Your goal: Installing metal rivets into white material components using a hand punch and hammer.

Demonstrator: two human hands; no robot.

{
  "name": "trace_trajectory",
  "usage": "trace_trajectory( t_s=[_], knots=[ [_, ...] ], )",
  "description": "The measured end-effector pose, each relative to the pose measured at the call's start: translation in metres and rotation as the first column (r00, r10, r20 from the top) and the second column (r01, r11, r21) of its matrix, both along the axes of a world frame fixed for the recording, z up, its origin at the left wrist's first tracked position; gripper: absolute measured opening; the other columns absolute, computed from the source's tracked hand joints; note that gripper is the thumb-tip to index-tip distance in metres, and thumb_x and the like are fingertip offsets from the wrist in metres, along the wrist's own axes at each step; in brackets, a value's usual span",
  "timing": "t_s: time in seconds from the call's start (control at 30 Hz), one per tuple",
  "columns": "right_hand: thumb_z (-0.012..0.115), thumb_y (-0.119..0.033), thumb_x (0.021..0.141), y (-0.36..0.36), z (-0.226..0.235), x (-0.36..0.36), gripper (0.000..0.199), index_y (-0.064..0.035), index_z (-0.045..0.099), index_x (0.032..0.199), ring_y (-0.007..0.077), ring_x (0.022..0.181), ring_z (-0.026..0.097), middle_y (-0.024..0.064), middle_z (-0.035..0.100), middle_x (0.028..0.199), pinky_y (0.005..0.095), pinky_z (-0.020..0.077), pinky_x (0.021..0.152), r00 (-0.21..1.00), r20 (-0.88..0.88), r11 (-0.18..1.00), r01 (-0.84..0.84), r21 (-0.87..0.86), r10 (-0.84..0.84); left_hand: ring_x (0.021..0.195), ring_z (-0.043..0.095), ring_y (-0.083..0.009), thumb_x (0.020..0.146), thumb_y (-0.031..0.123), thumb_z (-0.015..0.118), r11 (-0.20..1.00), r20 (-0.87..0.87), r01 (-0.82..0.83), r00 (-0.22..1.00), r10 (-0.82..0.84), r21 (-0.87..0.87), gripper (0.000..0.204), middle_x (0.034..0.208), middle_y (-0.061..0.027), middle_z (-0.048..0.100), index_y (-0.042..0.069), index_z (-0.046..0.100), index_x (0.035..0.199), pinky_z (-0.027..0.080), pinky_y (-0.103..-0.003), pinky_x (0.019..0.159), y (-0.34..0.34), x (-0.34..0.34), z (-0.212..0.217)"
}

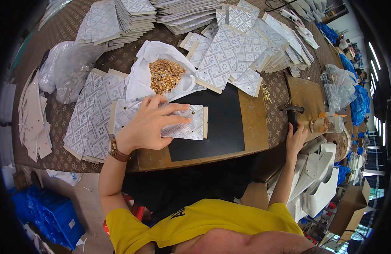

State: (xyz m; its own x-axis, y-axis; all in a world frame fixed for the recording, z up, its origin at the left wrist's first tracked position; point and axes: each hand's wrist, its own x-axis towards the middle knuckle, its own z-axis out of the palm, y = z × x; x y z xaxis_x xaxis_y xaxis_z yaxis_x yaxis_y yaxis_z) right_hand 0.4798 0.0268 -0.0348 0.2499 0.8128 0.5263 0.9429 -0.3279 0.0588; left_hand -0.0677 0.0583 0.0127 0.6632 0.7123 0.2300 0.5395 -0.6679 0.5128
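the left hand (147,125) lies flat, fingers spread, pressing a patterned panel (185,122) onto the black mat (221,122) below a heap of gold studs (165,75) — the right hand (295,137) curls around a black lever (293,116).

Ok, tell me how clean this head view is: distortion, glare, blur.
Head view: strong fisheye, so the table edge bows and black vignette fills the corners; ceiling lights at the right rim blow out into white streaks; the gold studs glint but stay sharp, as do the left hand and the patterned panel under it; the right hand sits in dimmer light.
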Motion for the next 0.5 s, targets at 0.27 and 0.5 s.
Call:
trace_trajectory(
  t_s=[0.27, 0.5],
  knots=[
    [0.053, -0.025, 0.110, -0.014, 0.062, -0.121, 0.026, -0.0014, 0.062, 0.115, 0.0105, 0.056, 0.053, 0.0037, 0.057, 0.070, 0.0265, 0.0419, 0.052, 0.434, -0.875, 0.943, -0.326, 0.069, 0.214, 0.119, 0.047, -0.0307, 0.065, 0.012, 0.079, 1.000, 0.009, 0.014, 1.000, -0.014, -0.012, 0.061, 0.141, 0.0008, 0.059, 0.026, 0.074, 0.124, 0.034, -0.046, 0.105, 0.003, 0.006, 0.000],
    [0.054, -0.003, 0.103, -0.009, 0.126, -0.210, 0.043, -0.0040, 0.054, 0.147, 0.0176, 0.066, 0.061, 0.0104, 0.065, 0.083, 0.0282, 0.0501, 0.063, 0.258, -0.749, 0.457, -0.887, 0.067, 0.610, 0.119, 0.047, -0.0296, 0.065, 0.013, 0.079, 1.000, 0.030, 0.013, 0.999, -0.014, 0.006, 0.058, 0.137, -0.0007, 0.058, 0.026, 0.075, 0.122, 0.035, -0.045, 0.103, 0.006, 0.000, -0.002]
  ],
)
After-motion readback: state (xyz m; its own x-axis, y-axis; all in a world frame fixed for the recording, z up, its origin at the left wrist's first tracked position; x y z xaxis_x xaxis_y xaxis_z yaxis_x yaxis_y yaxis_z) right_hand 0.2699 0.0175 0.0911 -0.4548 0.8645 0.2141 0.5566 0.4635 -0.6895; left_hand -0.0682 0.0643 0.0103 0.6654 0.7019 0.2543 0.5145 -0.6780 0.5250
